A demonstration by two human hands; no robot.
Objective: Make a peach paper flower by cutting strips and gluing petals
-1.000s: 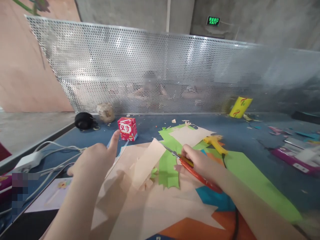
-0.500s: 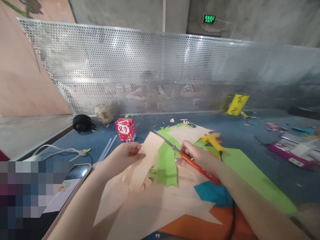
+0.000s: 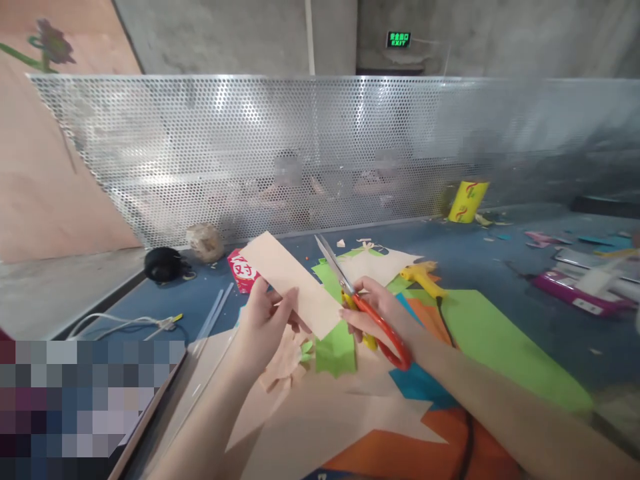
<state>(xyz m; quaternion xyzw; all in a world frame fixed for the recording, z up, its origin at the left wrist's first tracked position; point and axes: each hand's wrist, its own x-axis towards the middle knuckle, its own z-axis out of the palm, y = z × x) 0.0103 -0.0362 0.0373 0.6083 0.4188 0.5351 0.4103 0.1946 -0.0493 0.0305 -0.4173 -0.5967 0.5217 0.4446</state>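
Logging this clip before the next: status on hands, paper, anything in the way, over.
Left hand holding peach strip. Right hand gripping red-handled scissors, blades apart from strip. Strip partly hides red box.

Box [image 3: 242, 275] behind paper strip [image 3: 295, 283], scissors [image 3: 369, 311] at right

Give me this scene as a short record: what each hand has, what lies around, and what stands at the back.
Left hand: holds a pale strip
Right hand: holds red-handled scissors
Behind the strip: a red box, partly hidden
Right of the hands: a yellow glue gun and a large green sheet
Left side: a white cable
Back: a metal screen full of small holes
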